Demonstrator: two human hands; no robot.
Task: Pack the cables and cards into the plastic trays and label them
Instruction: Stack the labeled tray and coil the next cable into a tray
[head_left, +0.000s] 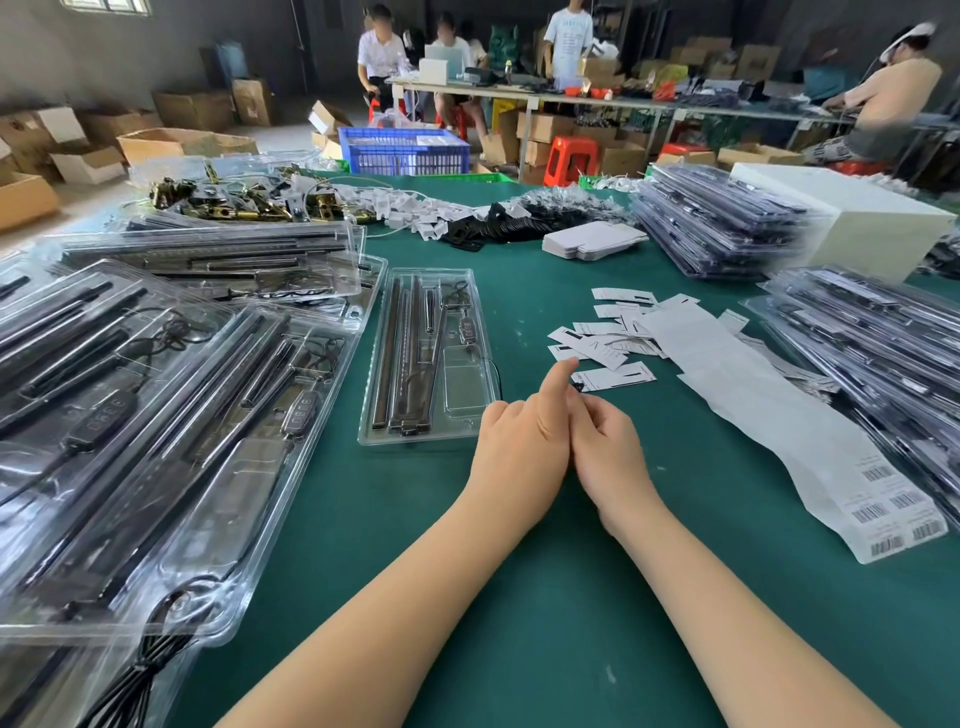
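My left hand (522, 436) and my right hand (610, 447) rest side by side on the green table (571, 597), touching each other. The left hand's fingers are curled under and its thumb sticks up. My right hand's fingers are curled, and a small black piece (577, 386) shows at their tips. Just left of the hands lies an open clear plastic tray (467, 415) holding dark bars and a cable with a controller. Loose white cards (613, 375) lie scattered beyond the hands. A long strip of barcode labels (779, 415) runs along the right.
Stacks of clear trays holding bars and cables (156, 415) fill the left side. Stacks of closed packs (857, 353) and a white box (857, 218) stand on the right. White and black clips and brass parts lie at the back. People work at far tables.
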